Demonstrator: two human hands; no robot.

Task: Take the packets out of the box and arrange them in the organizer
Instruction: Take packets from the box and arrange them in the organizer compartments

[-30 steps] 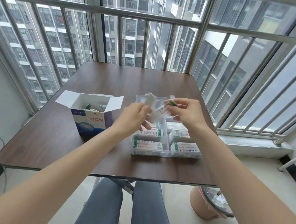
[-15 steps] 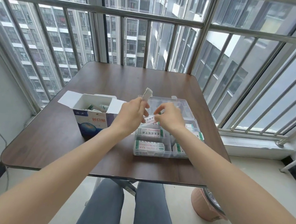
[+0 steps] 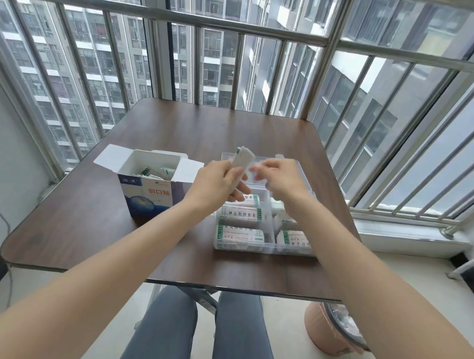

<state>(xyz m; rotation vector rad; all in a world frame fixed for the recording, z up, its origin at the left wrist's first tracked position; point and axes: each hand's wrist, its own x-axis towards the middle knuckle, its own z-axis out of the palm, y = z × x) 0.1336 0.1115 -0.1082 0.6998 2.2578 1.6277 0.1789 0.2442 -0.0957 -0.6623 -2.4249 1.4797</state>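
Packets [image 3: 242, 217] already fill several compartments of the clear organizer [image 3: 264, 244] on the desk [image 3: 87, 222], at least four stacks lying flat at its near end. The left hand [image 3: 218, 184] grips a small white bundle of packets [image 3: 242, 158] upright above the organizer; the right hand [image 3: 278, 179] reaches toward it, blurred, so its grasp cannot be told. The open bandage box [image 3: 149, 192] just left of the organizer shows more packets inside, so the job looks partly done.
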